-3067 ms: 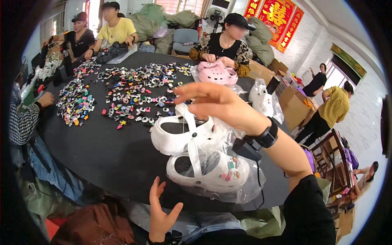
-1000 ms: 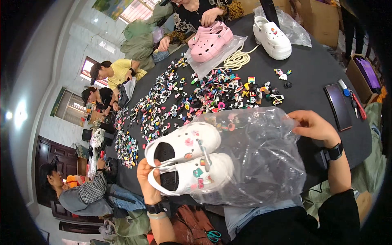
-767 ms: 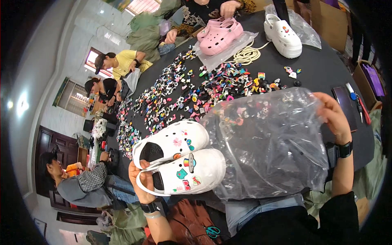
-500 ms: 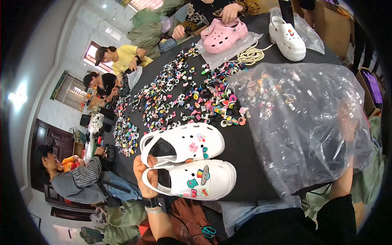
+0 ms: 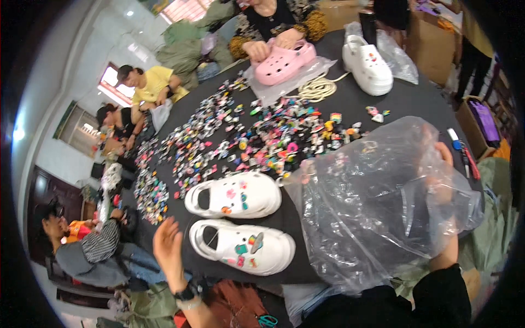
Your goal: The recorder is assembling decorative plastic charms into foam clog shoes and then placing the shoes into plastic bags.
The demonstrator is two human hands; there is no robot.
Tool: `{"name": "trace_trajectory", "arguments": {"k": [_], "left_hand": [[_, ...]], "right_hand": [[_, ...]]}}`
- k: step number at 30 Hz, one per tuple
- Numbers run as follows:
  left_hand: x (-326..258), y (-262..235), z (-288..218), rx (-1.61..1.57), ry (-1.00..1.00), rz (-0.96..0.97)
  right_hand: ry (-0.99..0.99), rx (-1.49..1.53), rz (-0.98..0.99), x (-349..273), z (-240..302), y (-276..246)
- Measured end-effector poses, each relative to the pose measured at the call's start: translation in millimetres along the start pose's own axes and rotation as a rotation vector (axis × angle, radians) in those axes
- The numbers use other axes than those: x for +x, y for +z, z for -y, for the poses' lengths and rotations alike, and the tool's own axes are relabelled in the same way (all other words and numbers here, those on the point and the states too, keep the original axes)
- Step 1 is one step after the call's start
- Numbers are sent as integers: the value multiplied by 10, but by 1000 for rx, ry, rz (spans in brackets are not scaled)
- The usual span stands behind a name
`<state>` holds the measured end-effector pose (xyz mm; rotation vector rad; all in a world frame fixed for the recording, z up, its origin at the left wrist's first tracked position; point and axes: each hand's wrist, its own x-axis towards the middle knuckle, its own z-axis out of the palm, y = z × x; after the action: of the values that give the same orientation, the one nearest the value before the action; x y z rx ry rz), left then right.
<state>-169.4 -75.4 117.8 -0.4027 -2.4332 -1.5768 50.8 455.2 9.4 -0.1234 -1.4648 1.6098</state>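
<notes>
Two white clogs with colourful charms lie side by side on the black table: the far clog (image 5: 235,195) and the near clog (image 5: 243,247). My left hand (image 5: 168,249) is open just left of their heels, its fingers apart and touching neither. Over the table's right part, a large clear plastic bag (image 5: 355,202) spreads out beside the clogs. My right hand (image 5: 439,177) grips its right side, partly blurred by the plastic.
Heaps of small charms (image 5: 213,142) cover the table's middle and left. Across the table a person handles a pink clog (image 5: 284,64), near a coiled cord (image 5: 317,87) and another white clog (image 5: 366,68). Markers (image 5: 465,156) lie at the right edge.
My left hand has let go of the two white clogs, which now stand apart on the table, and drawn back left. The plastic bag has come lower and nearer with my right hand.
</notes>
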Motion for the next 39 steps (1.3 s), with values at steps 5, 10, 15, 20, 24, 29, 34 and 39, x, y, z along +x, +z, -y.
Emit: {"name": "trace_trajectory", "arguments": {"k": [5,10,15,20,24,29,34,39], "left_hand": [[-817,290,-433,-177,126,284],[-1428,1466,102,-176,239,1207],[-1685,1990,-451,-232,133,946],[-1649,2110,-773,-185,287,637],[-1598,1992,-685,-567,424,524],[-1435,1968,-548,-503,320,424],[-1374,1683,-473,-388,173,216],[-1329,1427,-426,-291,10,-10]], "right_hand": [[121,-121,-19,-3,16,14],[407,516,-261,180,-112,40],[599,849,-75,174,-298,-174],[750,425,-209,105,452,469],[656,1221,214,154,-68,95],[513,1090,146,289,-184,-134],[136,1173,268,319,-33,-175],[246,1208,317,279,233,29]]}}
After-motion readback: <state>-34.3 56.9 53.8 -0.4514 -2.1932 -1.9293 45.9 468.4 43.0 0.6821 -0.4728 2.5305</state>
